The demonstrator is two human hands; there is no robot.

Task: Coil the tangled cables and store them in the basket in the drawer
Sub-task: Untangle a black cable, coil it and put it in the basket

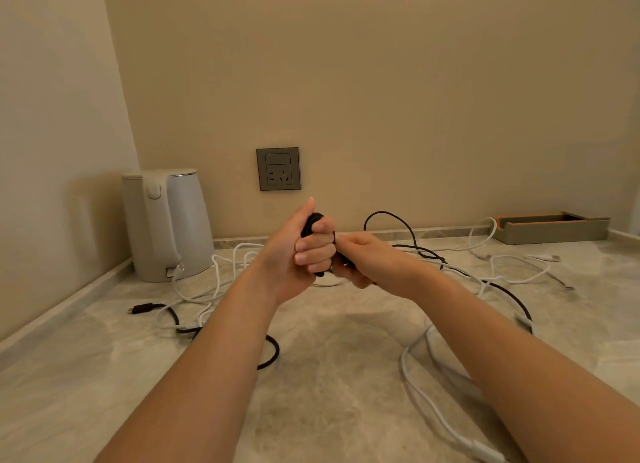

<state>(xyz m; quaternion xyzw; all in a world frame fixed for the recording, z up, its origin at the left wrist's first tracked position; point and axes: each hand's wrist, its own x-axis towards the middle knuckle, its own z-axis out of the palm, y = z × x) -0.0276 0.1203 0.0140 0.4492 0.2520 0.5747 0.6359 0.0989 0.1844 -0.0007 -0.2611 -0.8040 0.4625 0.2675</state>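
- Fingers [317, 246] of our left hand [301, 258] are curling in tight, pressed together side by side, and we are gripping a small wound bundle of the black cable [313, 220] with them. Our thumb is standing straight up behind it.
- Part of the bundle is showing just above those curled fingers, and a bit more is poking out just below the little finger.
- Our right hand [367, 260] is touching the left fingers from the right and is curling round the same cable right beside them. Its fingertips are hidden behind the left hand, so we cannot tell exactly how they are pinching.
- Beyond the right fingers the loose run of the cable is arching up to the right, then sweeping over the marble counter [329, 341] and passing under our right forearm.
- Another stretch is lying below the left fingers, under our left forearm. It is ending in a black plug [142, 308] well to the left.
- White cables [221, 272] are lying in loose tangles on the counter on both sides of the fingers, and one is trailing toward us under the right forearm.
- Directly beyond the fingers, a grey wall socket [278, 169] is sitting on the wall.
- Well left of the left fingers a white kettle [166, 223] is standing in the corner, and well right of the right fingers a grey tray [550, 228] is lying against the wall.
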